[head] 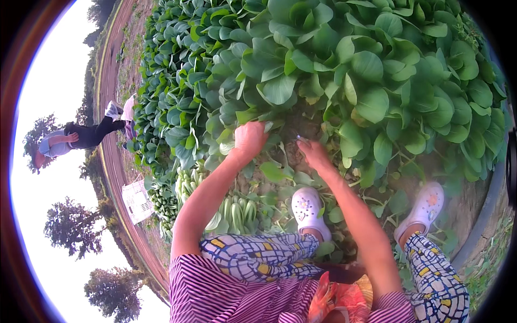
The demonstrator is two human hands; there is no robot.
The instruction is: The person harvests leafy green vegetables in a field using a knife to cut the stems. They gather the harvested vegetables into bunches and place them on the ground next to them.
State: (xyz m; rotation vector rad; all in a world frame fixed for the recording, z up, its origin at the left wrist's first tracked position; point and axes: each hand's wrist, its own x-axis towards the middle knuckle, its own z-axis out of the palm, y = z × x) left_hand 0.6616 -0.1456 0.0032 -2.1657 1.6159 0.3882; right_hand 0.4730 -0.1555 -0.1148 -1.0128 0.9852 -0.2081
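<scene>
My left hand is closed at the edge of a dense stand of bok choy, gripping leaves of one plant. A pale leaf shows beside its knuckles. Just right of it, my right hand is low over the bare soil, its fingers wrapped around a small tool with a shiny metal tip, probably a knife. Most of the tool is hidden in the fingers. Loose leaves lie on the ground below both hands. Cut bok choy is heaped beside my left forearm, its pale stalks toward me.
More cut bok choy lies in piles to the left, near a white plastic crate. A person stands bent at the field's far edge, by white bags. My white clogs rest among leaves. A dark hose or pipe curves at right.
</scene>
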